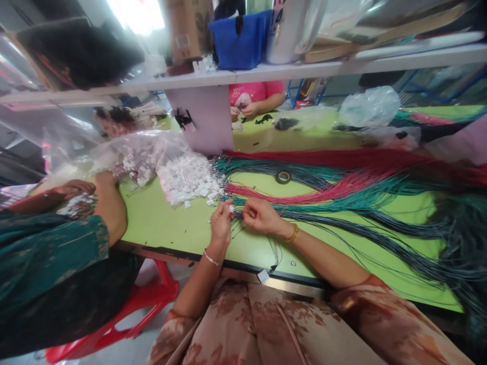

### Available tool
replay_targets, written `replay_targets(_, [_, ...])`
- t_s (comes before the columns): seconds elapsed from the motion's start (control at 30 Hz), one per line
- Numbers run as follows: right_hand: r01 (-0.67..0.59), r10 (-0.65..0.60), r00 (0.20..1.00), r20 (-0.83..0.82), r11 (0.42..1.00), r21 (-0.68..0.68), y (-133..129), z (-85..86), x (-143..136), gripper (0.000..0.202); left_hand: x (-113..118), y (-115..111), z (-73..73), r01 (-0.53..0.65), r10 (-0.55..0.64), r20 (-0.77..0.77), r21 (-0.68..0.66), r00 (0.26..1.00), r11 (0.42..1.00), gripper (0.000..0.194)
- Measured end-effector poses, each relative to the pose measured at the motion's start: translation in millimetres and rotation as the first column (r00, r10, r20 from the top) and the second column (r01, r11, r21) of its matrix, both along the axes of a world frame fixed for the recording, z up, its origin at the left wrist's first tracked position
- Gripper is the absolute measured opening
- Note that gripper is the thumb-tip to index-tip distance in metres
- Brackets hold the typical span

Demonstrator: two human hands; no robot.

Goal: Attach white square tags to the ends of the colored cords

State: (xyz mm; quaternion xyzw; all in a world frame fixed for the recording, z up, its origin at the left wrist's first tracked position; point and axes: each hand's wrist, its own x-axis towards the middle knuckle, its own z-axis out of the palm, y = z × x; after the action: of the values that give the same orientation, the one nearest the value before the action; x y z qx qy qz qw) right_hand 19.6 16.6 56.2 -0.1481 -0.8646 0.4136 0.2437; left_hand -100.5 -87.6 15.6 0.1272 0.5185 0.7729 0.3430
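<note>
My left hand (222,221) pinches a small white connector (232,208) above the green table (152,213). Just to its right, my right hand (260,215) is closed with fingertips together, at the ends of thin dark wires; which wire it grips is too small to tell. Beyond my hands lie bundles of red wires (304,157), pink wires (289,199), green wires (327,204) and dark wires (384,243), their tips toward the left. A heap of white connectors (184,177) on clear plastic sits left of the wire tips.
A black tape roll (283,176) lies among the bundles. At left, a co-worker's arm (110,205) rests by small parts, above a red stool (152,299). A shelf (243,76) with a blue bin (241,40) crosses the back; another person (258,96) sits behind it.
</note>
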Motion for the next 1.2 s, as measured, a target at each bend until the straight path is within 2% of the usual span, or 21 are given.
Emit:
replay_targets(0.07, [-0.036, 0.036, 0.999, -0.011, 0.999, 0.03, 2.6, 7.7, 3.6, 0.007, -4.6, -0.1, 1.8, 0.04, -0.042, 0.047, 0.039, 0.998, 0.998, 0.025])
replay_targets(0.17, [-0.016, 0.016, 1.0, 0.001, 0.999, -0.039, 7.6, 10.7, 3.5, 0.008, -4.6, 0.3, 3.8, 0.14, -0.148, 0.107, 0.072, 0.983, 0.987, 0.027])
replay_targets(0.3, [-0.024, 0.027, 0.999, 0.032, 0.994, -0.107, 12.3, -0.5, -2.5, 0.012, 2.2, 2.6, 4.5, 0.171, -0.188, 0.15, 0.115, 0.971, 0.978, 0.027])
replay_targets(0.43, [-0.038, 0.04, 0.999, 0.028, 0.996, -0.075, 13.7, -10.1, -4.8, 0.01, 4.2, 3.3, 3.7, 0.172, -0.19, 0.148, 0.125, 0.971, 0.977, 0.028])
replay_targets(0.7, [-0.042, 0.041, 0.999, 0.003, 0.992, 0.118, 7.9, -6.6, -6.5, 0.012, 7.9, 2.1, -2.3, 0.179, -0.181, 0.057, 0.051, 0.982, 0.983, 0.027])
replay_targets(0.8, [-0.096, 0.094, 0.995, 0.019, 0.99, 0.102, 8.6, -8.3, -6.3, 0.011, 7.8, 1.8, -2.8, 0.134, -0.137, 0.079, 0.035, 0.987, 0.99, 0.029])
replay_targets(0.9, [-0.082, 0.08, 0.996, 0.025, 0.994, 0.076, 7.3, -12.3, -5.9, 0.013, 7.9, 3.6, -3.0, 0.133, -0.134, 0.05, 0.019, 0.99, 0.991, 0.031])
replay_targets(0.97, [-0.055, 0.053, 0.998, 0.036, 0.997, 0.053, 7.2, -13.1, -5.0, 0.016, 8.6, 3.9, -2.0, 0.154, -0.154, -0.012, -0.007, 0.988, 0.988, 0.032])
replay_targets(1.03, [-0.087, 0.088, 0.994, 0.057, 0.996, -0.015, 10.7, -9.8, -3.2, 0.018, 11.9, 0.3, 2.3, 0.135, -0.141, -0.134, -0.05, 0.981, 0.99, 0.031])
replay_targets(1.1, [-0.161, 0.17, 0.983, 0.066, 0.979, -0.126, 17.4, -2.2, -0.7, 0.022, 20.8, -8.9, 10.7, 0.055, -0.081, -0.367, -0.08, 0.927, 0.995, 0.026])
replay_targets(1.13, [-0.195, 0.208, 0.976, 0.061, 0.965, -0.174, 20.5, 2.3, 0.4, 0.025, 28.2, -15.3, 15.9, 0.019, -0.053, -0.524, -0.072, 0.85, 0.997, 0.023])
replay_targets(1.17, [-0.227, 0.243, 0.968, 0.056, 0.953, -0.201, 22.5, 6.6, 1.1, 0.026, 37.6, -22.4, 21.2, 0.024, -0.053, -0.686, -0.052, 0.725, 0.998, 0.02])
replay_targets(1.2, [-0.266, 0.282, 0.958, 0.057, 0.943, -0.199, 22.6, 9.9, 1.2, 0.026, 48.7, -29.5, 26.0, 0.116, -0.104, -0.822, -0.047, 0.56, 0.992, 0.019])
